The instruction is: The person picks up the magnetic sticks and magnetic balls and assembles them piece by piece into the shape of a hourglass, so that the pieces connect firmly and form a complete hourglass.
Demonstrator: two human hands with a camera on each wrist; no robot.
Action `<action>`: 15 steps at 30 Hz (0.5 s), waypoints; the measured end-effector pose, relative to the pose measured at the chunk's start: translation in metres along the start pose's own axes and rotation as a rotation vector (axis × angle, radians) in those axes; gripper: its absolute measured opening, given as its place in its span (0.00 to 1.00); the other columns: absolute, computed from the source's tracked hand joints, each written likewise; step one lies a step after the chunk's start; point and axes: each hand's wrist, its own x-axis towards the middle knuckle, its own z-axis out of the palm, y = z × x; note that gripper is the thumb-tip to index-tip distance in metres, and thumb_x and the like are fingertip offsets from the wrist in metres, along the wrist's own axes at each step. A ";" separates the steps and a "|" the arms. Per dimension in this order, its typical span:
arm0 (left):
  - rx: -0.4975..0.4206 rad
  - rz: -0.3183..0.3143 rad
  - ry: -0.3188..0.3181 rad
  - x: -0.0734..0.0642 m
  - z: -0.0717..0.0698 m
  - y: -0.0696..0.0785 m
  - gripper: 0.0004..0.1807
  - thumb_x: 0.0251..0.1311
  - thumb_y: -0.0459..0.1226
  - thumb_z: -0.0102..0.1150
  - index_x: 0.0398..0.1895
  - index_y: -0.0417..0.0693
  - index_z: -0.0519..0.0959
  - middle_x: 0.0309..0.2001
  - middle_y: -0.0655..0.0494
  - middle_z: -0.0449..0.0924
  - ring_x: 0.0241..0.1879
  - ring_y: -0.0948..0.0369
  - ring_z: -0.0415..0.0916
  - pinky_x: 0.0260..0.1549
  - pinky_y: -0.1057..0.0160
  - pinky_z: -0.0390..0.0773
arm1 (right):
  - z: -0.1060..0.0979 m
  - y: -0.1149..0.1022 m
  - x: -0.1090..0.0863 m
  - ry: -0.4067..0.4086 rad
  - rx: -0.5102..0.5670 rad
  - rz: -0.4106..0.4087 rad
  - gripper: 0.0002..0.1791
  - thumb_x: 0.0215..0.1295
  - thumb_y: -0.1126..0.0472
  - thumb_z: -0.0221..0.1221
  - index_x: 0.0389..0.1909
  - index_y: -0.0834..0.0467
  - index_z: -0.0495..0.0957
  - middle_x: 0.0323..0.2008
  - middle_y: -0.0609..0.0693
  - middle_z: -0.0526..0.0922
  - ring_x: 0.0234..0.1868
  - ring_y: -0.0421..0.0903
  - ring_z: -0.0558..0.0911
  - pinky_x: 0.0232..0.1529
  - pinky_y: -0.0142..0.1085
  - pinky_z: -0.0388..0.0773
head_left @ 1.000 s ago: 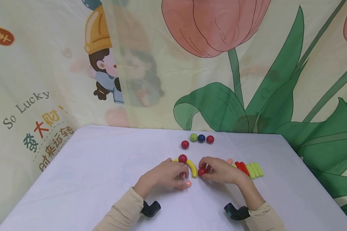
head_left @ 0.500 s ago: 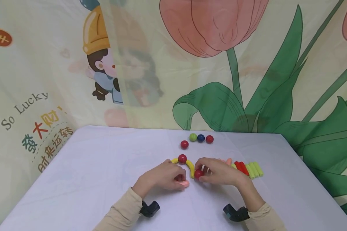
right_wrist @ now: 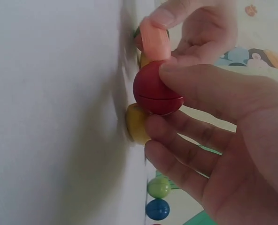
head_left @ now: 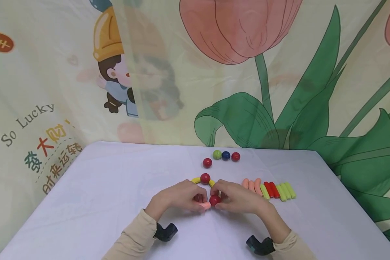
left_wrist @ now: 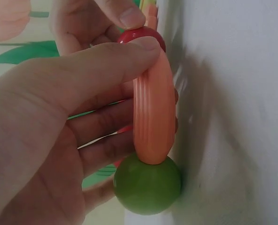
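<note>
My left hand (head_left: 182,196) pinches a curved salmon-pink stick (left_wrist: 154,112) between thumb and fingers. One end of the stick meets a green ball (left_wrist: 147,185), hidden in the head view. At the other end is a red ball (head_left: 215,200), which my right hand (head_left: 238,196) holds by its thumb and fingertips. Pink stick and red ball look in contact in both wrist views. A yellow curved piece (right_wrist: 138,124) lies right by that ball. Behind the hands, another red ball (head_left: 205,178) sits between two yellow curved sticks, partly covered by my fingers.
Farther back on the white table (head_left: 133,169) are a loose red ball (head_left: 207,163) and a row with a green ball (head_left: 217,154), a blue ball (head_left: 225,155) and a red ball (head_left: 235,156). To the right lie several pink, red and light green sticks (head_left: 273,190).
My right hand has moved left with the red ball, up to the end of the pink stick. My left hand has shifted slightly left, and its fingers have closed more round the stick.
</note>
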 end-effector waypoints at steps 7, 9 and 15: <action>-0.029 -0.027 -0.031 -0.001 -0.001 0.000 0.05 0.55 0.44 0.65 0.29 0.57 0.79 0.20 0.67 0.72 0.20 0.73 0.65 0.25 0.75 0.66 | 0.004 0.000 0.002 -0.008 -0.010 0.006 0.13 0.57 0.56 0.65 0.42 0.44 0.75 0.36 0.38 0.74 0.34 0.36 0.74 0.35 0.26 0.75; -0.027 -0.032 -0.034 -0.001 0.000 -0.001 0.05 0.55 0.44 0.65 0.29 0.57 0.79 0.20 0.67 0.72 0.21 0.73 0.65 0.25 0.75 0.66 | 0.005 0.001 0.002 -0.009 -0.004 0.003 0.13 0.58 0.55 0.64 0.43 0.44 0.75 0.36 0.38 0.74 0.35 0.36 0.74 0.36 0.27 0.75; -0.021 -0.032 -0.034 0.000 0.001 -0.001 0.04 0.54 0.43 0.66 0.29 0.58 0.79 0.20 0.68 0.73 0.21 0.74 0.66 0.26 0.75 0.67 | 0.007 0.006 0.005 0.057 0.003 -0.002 0.10 0.64 0.58 0.57 0.46 0.48 0.75 0.33 0.38 0.74 0.34 0.36 0.74 0.37 0.28 0.74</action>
